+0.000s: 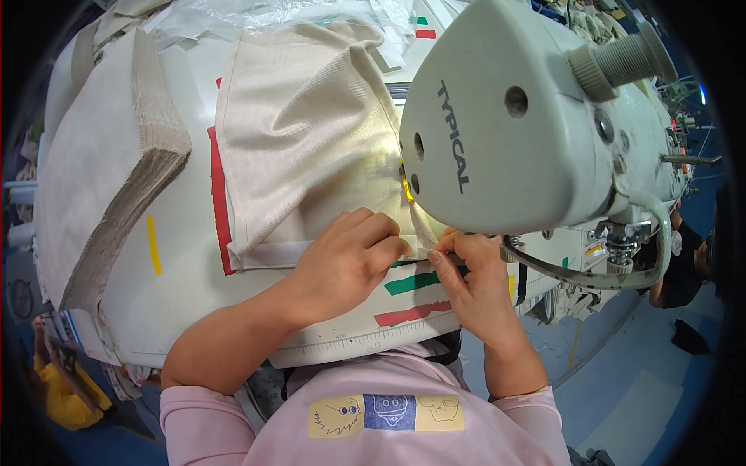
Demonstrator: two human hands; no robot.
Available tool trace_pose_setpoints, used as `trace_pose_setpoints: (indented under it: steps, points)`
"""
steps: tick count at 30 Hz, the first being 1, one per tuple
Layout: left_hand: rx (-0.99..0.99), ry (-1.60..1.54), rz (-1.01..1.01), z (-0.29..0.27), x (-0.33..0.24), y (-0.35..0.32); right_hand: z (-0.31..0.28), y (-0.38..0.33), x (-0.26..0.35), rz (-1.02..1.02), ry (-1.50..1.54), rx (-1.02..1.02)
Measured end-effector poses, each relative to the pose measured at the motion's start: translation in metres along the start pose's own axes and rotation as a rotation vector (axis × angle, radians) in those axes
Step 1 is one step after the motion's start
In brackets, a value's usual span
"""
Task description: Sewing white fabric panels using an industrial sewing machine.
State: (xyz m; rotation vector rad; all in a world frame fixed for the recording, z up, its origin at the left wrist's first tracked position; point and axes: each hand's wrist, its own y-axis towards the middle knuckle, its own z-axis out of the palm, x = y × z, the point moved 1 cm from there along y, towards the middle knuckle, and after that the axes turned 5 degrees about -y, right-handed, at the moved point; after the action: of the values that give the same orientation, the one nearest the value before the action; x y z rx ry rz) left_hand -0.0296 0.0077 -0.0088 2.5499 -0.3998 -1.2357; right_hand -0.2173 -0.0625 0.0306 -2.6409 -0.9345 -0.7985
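At the far left a thick stack of beige fabric pieces lies on the white worktop, well apart from both hands. Just right of it a short yellow tape mark and a long red tape strip are stuck to the worktop surface. The beige fabric piece being worked is spread across the middle of the worktop, its left edge running along the red strip and its folded lower hem lying toward the person.

The left hand rests palm down on that lower hem, fingers pressed together and curled, holding the cloth flat against the worktop; the fabric stretches up and away to the left from under the fingertips. Below the hands, a green tape strip and a red tape mark show on the worktop.

The right hand is just beside the left, its thumb and forefinger pinching the hem's right end, right at the foot of the white sewing machine head, which hides the needle area. A lit patch of cloth glows yellow just under the machine.
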Motion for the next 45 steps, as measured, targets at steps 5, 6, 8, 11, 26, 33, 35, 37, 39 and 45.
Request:
trace_pose_setpoints:
  steps: [5, 6, 8, 11, 26, 33, 35, 37, 39, 45]
  points:
    - [0.014, -0.003, 0.004, 0.002, 0.003, -0.001, 0.013, -0.001, -0.006, 0.095, 0.12, -0.116]
    - [0.017, -0.007, 0.0, 0.002, 0.003, -0.001, 0.015, -0.002, -0.008, 0.104, 0.141, -0.157]
    - [0.019, -0.014, -0.004, 0.001, 0.002, 0.0, 0.02, -0.004, -0.012, 0.106, 0.129, -0.172]
    - [0.043, -0.004, -0.016, 0.0, 0.001, -0.001, 0.023, -0.003, -0.011, 0.093, 0.086, -0.222]
    - [0.124, 0.106, 0.089, 0.006, -0.004, 0.001, 0.033, -0.012, 0.005, -0.179, -0.313, -0.471]
    - [0.166, 0.102, 0.187, 0.0, -0.002, 0.01, 0.032, -0.022, 0.013, -0.151, -0.2, -0.411]
    - [0.183, 0.076, 0.196, 0.0, 0.0, 0.014, 0.032, -0.027, 0.012, -0.142, -0.187, -0.395]
    - [0.195, 0.051, 0.206, 0.001, 0.003, 0.016, 0.033, -0.031, 0.012, -0.131, -0.174, -0.379]
    - [0.193, 0.048, 0.22, 0.002, 0.006, 0.015, 0.032, -0.034, 0.014, -0.133, -0.194, -0.34]
    - [0.194, 0.079, 0.177, 0.004, 0.007, 0.011, 0.018, -0.032, 0.005, -0.057, -0.166, -0.333]
